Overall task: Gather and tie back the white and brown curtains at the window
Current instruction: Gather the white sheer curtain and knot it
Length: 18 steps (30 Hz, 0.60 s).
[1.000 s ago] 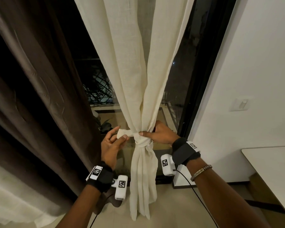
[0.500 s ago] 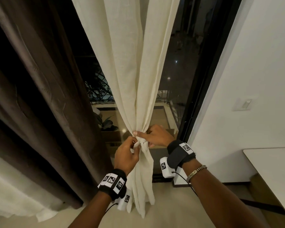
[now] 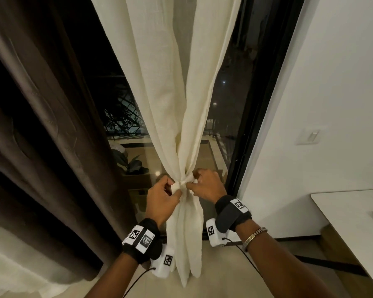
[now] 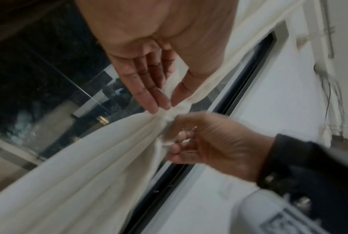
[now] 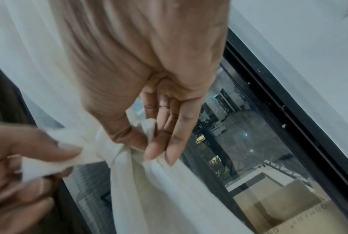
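The white curtain (image 3: 177,87) hangs gathered into one bunch in front of the dark window. A white fabric tie (image 3: 184,183) is wrapped round its waist. My left hand (image 3: 174,189) pinches the tie's left end between thumb and fingers, and my right hand (image 3: 193,182) pinches the right end. The left wrist view shows my left hand (image 4: 170,104) at the knot (image 4: 169,118), with my right hand (image 4: 179,139) below it. In the right wrist view my right hand (image 5: 147,142) grips a tie end (image 5: 149,126). The brown curtain (image 3: 41,125) hangs loose at the left.
The black window frame (image 3: 256,125) stands right of the curtain, then a white wall with a switch (image 3: 310,137). A white table (image 3: 353,211) juts in at the right. Pale sheer fabric (image 3: 19,265) pools at the lower left. A plant (image 3: 131,164) shows beyond the glass.
My left hand has come in from the left, where it held the tie end out, to the knot. Both hands now pinch tie ends close against the bunch.
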### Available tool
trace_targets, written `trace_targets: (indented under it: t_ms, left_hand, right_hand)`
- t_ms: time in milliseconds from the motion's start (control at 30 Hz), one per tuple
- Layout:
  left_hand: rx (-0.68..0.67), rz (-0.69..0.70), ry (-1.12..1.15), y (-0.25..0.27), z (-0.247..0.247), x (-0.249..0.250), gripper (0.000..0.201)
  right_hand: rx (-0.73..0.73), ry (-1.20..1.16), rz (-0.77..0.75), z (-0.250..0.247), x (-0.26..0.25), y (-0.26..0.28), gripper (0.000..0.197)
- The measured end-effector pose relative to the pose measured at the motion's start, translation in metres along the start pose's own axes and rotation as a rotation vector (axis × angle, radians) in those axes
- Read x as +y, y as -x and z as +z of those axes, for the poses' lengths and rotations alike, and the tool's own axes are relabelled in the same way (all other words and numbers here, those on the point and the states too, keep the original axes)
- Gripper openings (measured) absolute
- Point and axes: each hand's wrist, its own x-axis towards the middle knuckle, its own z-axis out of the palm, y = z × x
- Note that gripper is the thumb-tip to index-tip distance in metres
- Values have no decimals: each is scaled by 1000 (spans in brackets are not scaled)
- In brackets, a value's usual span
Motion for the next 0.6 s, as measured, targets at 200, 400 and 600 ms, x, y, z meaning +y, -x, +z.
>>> trace_targets:
  t_ms: [200,400,600]
  left_hand:
    - [2,-43,-29,14,22,15,19]
    - [60,-136,-41,2,25,20,14]
    - [81,-92,-148,-2,18,22,5]
  right_hand:
    - [-95,-135,103,4,-10,3,13]
    - [-128,71,-50,-10,-10,2,6]
    - [-90,117,-101,-13,-7,4,9]
